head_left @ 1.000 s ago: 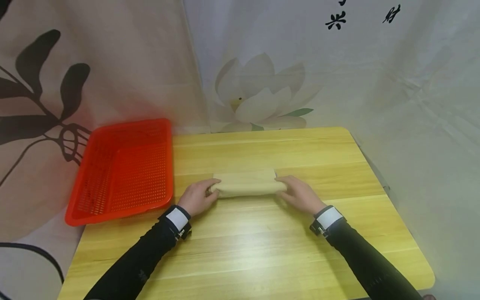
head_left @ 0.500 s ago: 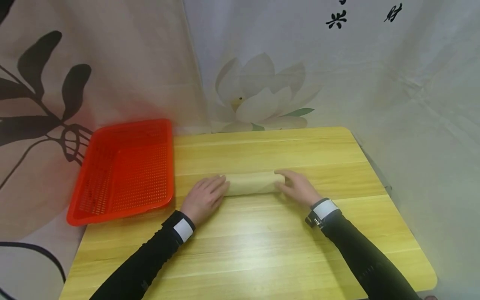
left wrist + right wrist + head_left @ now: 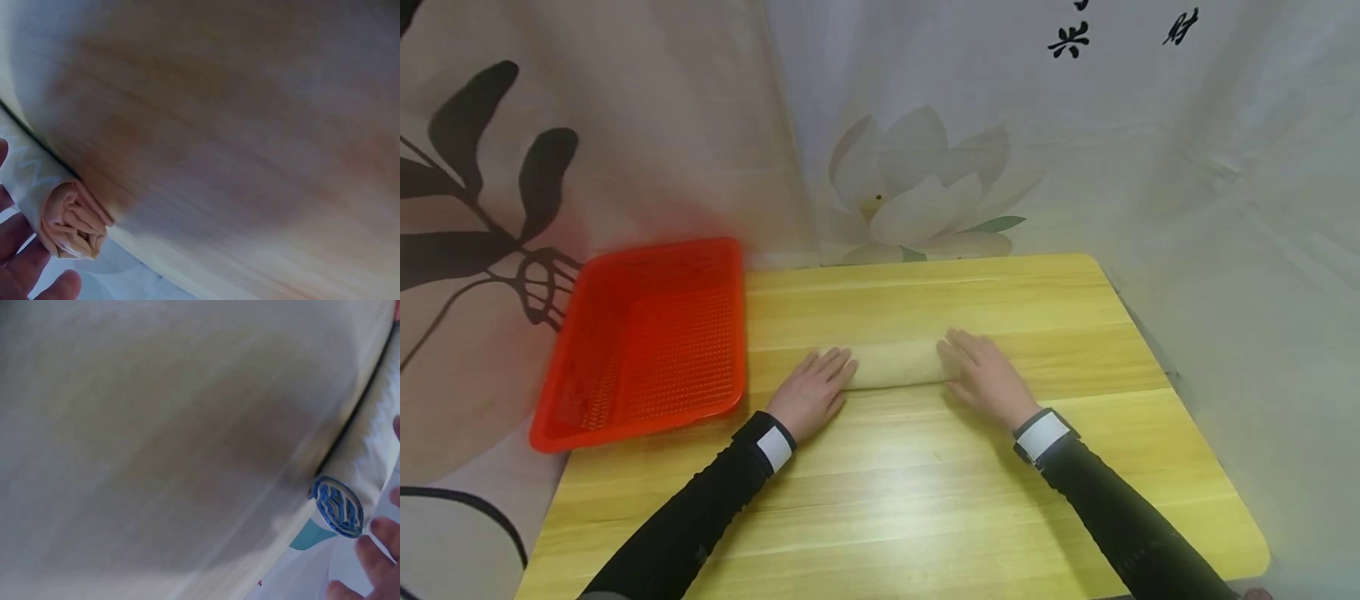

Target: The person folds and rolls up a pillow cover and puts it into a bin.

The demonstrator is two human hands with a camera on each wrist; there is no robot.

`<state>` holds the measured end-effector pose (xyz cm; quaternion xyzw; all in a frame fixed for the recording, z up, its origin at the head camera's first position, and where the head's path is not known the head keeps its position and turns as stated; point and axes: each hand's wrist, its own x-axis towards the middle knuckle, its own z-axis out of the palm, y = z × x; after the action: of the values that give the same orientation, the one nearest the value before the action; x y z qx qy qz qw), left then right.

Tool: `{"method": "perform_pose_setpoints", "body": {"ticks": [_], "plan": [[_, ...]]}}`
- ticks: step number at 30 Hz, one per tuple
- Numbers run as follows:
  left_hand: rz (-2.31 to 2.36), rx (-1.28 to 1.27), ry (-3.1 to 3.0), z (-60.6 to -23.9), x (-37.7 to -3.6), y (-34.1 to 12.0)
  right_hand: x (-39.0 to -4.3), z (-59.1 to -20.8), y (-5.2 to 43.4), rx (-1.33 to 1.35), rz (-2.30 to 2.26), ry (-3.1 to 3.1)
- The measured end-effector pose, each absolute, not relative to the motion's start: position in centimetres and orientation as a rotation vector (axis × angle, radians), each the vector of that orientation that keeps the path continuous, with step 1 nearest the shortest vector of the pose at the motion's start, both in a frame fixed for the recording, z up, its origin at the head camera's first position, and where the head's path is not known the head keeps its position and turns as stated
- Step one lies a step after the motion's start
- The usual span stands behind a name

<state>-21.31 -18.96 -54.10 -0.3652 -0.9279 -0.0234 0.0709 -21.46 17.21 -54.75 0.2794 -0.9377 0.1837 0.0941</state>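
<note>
A pale yellow rolled-up cloth (image 3: pixel 897 365) lies crosswise on the wooden table. My left hand (image 3: pixel 811 393) rests on its left end with the fingers straight and pointing away. On the right end my right hand (image 3: pixel 988 382) also lies with fingers extended, covering that end in the head view. In the left wrist view the roll's end (image 3: pixel 74 222) shows crumpled orange-tan folds, with my fingertips beside it. The other end of the roll (image 3: pixel 339 507) shows tight layers edged in blue in the right wrist view, the right fingers (image 3: pixel 375 556) close to it.
A red plastic basket (image 3: pixel 740 333) stands at the table's left, partly over its edge. Behind the wooden table (image 3: pixel 880 500) hangs a pale curtain (image 3: pixel 925 75) printed with a lotus. A black cable (image 3: pixel 475 500) curves at the lower left.
Both hands have gone from gripping the roll's ends to lying on top with straightened fingers, the left first, then the right. The roll looks slightly narrower and stays in about the same place.
</note>
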Motion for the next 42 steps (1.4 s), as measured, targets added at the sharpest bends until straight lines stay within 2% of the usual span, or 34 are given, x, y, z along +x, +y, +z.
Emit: {"method": "perform_pose_setpoints", "body": {"ticks": [10, 27, 42], "plan": [[-0.116, -1.076, -2.894, -54.8, -21.7, -19.2, -21.5, -55.7, 17.1, 0.914, 0.300, -2.887], [-0.140, -1.026, -3.009, -55.3, -21.8, -19.3, -22.3, -55.3, 16.7, 0.977, 0.320, -2.948], [-0.063, -0.994, -3.033, -52.5, -21.9, -17.1, -22.3, -55.7, 16.4, 0.947, 0.264, -2.934]]}}
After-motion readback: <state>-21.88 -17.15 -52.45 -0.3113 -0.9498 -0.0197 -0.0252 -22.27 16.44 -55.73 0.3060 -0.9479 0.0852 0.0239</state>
